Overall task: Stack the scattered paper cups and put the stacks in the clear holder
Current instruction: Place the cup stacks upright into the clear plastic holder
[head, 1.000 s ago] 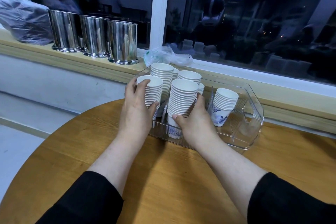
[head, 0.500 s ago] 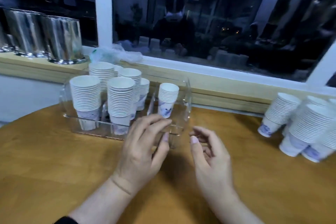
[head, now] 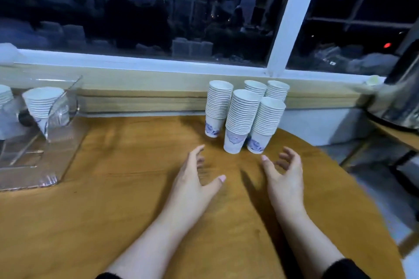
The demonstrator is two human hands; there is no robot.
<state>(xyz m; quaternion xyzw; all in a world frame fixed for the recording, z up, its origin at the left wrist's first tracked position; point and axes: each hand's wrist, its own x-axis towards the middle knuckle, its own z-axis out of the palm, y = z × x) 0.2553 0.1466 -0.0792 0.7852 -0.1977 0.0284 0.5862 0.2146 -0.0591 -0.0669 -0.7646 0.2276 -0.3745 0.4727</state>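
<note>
On the wooden table (head: 113, 210), both hands hang empty, fingers spread: left hand (head: 192, 182), right hand (head: 284, 179), just short of five cup stacks (head: 243, 118). Best to wrap each hand low round one front stack and lift straight, so neighbours stay upright. Half a second ago the hands were beside the clear holder (head: 43, 142), now well apart at far left.

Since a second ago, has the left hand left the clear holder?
Yes. The left hand has come off the clear holder and now hovers open near the cup stacks.
</note>
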